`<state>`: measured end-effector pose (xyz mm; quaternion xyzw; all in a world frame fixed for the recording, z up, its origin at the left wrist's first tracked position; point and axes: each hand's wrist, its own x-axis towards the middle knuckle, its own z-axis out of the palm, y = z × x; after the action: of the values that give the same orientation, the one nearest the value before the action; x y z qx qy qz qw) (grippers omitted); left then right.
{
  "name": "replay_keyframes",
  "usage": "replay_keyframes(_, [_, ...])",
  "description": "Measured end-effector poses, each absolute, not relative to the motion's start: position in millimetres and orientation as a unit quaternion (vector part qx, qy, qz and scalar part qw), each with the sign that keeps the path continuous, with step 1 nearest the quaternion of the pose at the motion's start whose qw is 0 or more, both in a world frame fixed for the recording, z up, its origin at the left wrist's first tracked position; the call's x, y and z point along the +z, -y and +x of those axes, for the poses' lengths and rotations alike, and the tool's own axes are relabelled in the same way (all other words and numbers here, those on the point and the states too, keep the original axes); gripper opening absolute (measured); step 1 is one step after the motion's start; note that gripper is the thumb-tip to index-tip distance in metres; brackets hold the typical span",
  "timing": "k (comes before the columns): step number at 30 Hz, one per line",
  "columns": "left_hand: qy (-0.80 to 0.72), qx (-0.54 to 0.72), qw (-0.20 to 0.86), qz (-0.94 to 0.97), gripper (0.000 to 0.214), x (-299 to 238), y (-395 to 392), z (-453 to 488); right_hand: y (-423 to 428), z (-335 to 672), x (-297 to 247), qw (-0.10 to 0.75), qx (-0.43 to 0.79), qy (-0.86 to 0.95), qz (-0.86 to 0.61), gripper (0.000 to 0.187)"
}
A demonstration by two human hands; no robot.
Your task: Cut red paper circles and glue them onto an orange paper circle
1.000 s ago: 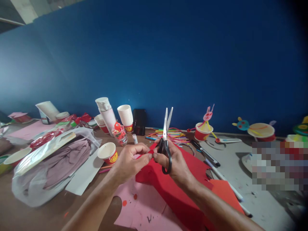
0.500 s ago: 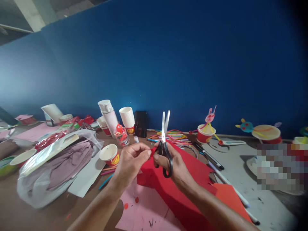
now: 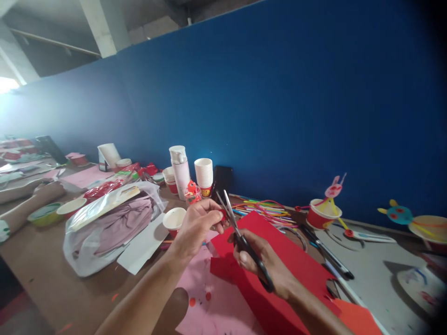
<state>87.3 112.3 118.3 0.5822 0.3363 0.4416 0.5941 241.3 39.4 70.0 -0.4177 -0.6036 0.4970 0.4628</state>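
Observation:
My right hand [image 3: 265, 263] grips black-handled scissors [image 3: 240, 237], their blades tilted up and to the left, slightly apart. The blade tips reach a small red paper scrap [image 3: 222, 214] that my left hand [image 3: 199, 223] pinches between thumb and fingers. Both hands hover above a large red paper sheet [image 3: 279, 260] lying on the table. A pink sheet [image 3: 213, 302] with red dots lies under it, near me.
A red-and-white paper cup [image 3: 173, 219] stands left of my left hand. A plastic bag with mauve cloth [image 3: 111, 223] lies further left. Stacked cups [image 3: 203, 174], a white bottle [image 3: 180, 170], coloured straws [image 3: 265, 207], markers [image 3: 324, 251] and cup crafts [image 3: 323, 211] line the blue wall.
The view swung left and up. The scissors tipped from upright to leaning left, and my right hand dropped lower. My left hand still pinches the red scrap.

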Motion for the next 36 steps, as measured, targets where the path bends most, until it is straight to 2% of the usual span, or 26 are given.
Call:
replay_keyframes(20, [-0.396,0.419,0.555,0.600,0.003,128.7,-99.8,94.9,-40.5,239.9,66.8,0.464,0.485,0.601,-0.434,0.041])
replay_keyframes(36, [-0.405,0.409,0.567,0.590,0.003,127.1,-99.4,94.0,-40.3,243.0,65.5,0.458,0.478,0.614,-0.430,0.040])
